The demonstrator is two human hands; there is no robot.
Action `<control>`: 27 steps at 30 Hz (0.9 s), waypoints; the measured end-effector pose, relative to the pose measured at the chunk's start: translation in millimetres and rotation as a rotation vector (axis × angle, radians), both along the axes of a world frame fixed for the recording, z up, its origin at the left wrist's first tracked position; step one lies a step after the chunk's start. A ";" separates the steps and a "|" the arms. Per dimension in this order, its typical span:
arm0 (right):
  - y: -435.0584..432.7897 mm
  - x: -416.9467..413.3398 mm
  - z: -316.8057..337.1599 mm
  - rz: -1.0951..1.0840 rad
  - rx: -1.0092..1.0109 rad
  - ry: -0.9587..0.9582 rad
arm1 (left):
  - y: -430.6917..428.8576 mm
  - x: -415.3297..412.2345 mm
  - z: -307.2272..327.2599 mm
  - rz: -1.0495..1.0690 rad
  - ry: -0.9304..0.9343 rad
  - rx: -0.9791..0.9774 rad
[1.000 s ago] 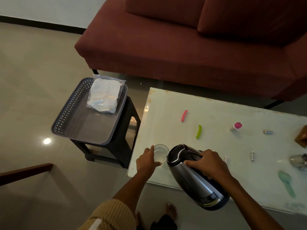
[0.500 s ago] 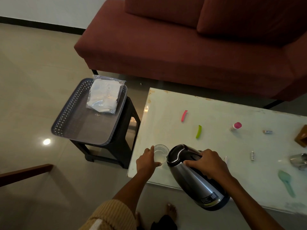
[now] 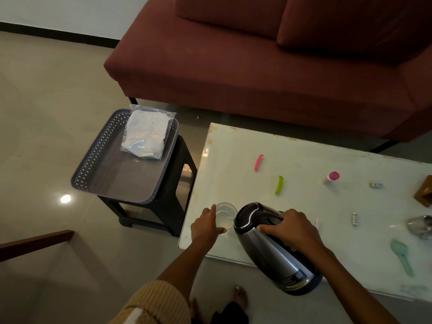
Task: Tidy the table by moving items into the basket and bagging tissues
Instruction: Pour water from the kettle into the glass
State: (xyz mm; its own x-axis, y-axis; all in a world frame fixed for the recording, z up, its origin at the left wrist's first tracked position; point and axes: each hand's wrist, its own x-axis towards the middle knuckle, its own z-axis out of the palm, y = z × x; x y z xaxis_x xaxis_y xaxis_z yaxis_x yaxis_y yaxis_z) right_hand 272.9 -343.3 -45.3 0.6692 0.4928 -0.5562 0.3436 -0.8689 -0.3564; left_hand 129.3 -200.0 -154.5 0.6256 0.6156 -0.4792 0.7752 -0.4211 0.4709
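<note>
A steel and black kettle is tilted with its spout toward a clear glass at the near left corner of the white table. My right hand grips the kettle's handle. My left hand is wrapped around the glass, which stands on the table. A grey lattice basket rests on a black stool to the left of the table. In it lies a clear bag of tissues.
On the table lie a pink clip, a green clip, a pink-capped bottle, small batteries, a green spoon, a steel cup and a wooden holder. A red sofa stands behind.
</note>
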 end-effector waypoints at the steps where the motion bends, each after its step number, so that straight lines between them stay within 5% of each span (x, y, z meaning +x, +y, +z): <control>1: -0.3 0.2 -0.3 -0.004 0.006 0.001 | 0.0 0.0 0.1 0.000 -0.003 -0.001; 27: -2.7 0.0 -2.7 -0.013 0.041 0.033 | -0.7 0.2 3.3 -0.008 0.020 0.012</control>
